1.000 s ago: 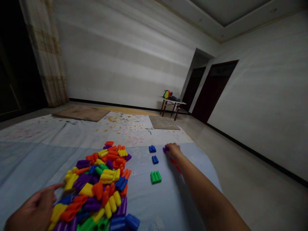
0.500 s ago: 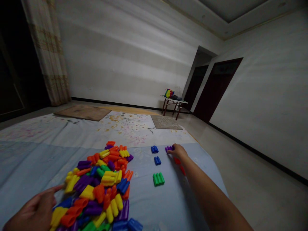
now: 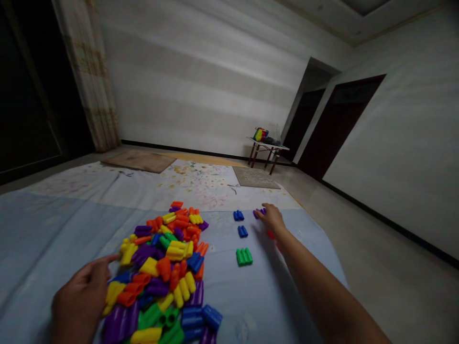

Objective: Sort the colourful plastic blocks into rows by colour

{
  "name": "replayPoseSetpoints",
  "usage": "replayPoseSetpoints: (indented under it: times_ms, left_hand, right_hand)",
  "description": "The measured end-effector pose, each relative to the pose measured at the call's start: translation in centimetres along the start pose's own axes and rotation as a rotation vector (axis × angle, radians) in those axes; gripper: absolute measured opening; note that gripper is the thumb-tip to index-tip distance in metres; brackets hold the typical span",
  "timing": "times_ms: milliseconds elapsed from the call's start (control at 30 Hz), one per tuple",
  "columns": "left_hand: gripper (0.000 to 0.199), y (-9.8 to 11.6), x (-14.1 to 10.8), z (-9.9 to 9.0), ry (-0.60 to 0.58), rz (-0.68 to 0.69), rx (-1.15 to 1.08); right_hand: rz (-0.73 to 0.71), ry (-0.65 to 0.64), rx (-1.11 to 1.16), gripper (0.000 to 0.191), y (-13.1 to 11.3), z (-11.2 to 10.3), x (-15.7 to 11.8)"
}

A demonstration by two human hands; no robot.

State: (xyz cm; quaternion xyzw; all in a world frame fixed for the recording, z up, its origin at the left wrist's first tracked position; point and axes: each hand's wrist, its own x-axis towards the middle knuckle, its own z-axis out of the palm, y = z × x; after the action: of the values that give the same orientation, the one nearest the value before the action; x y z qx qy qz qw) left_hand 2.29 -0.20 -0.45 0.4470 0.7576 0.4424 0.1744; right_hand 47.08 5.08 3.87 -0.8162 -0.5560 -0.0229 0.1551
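Touching purple block (image 3: 256, 214) with your right hand (image 3: 271, 219), nearer one; block shows at its left, beyond blue block (image 3: 238, 216); pinched or loose, cannot tell. Your left hand (image 3: 81, 292) at pile (image 3: 164, 268), grip unclear.

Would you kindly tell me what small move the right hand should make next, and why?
The right hand should perhaps lift away from the purple piece, since that piece appears to rest on the sheet, clear of the mixed pile.

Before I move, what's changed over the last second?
The view shifted, carrying everything rightward in the picture. More of the purple block shows beyond the right hand; release is unclear. Left hand, pile, blue blocks and green block kept their relative places.
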Motion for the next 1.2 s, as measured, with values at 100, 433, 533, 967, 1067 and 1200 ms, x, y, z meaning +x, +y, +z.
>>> replayPoseSetpoints:
  times_ms: [100,433,533,967,1067,1200]
  left_hand:
    - [0.042,1.4,-0.6,-0.7,-0.049,-0.033,-0.02]
    - [0.04,1.9,-0.9,-0.8,-0.034,-0.053,-0.121]
    - [0.04,1.6,-0.8,-0.7,-0.022,-0.035,-0.156]
    - [0.042,2.4,-0.8,-1.2,-0.039,0.006,-0.075]
    - [0.042,2.4,-0.9,-1.3,-0.033,0.011,-0.078]
    - [0.043,1.7,-0.8,-1.0,-0.022,-0.017,-0.139]
  right_hand:
    - [-0.226,0.011,0.164,0.037,-2.9,-0.5,-3.1]
    - [-0.889,-0.281,0.486,0.039,-13.1,0.0,-13.8]
    - [-0.834,-0.303,0.403,0.039,-13.5,0.1,-14.2]
    - [-0.708,-0.291,0.385,0.036,-9.6,-1.5,-15.6]
    - [-0.591,-0.225,0.412,0.027,-10.0,-1.1,-16.1]
    - [-0.461,-0.253,0.347,0.035,-11.1,-0.2,-16.2]
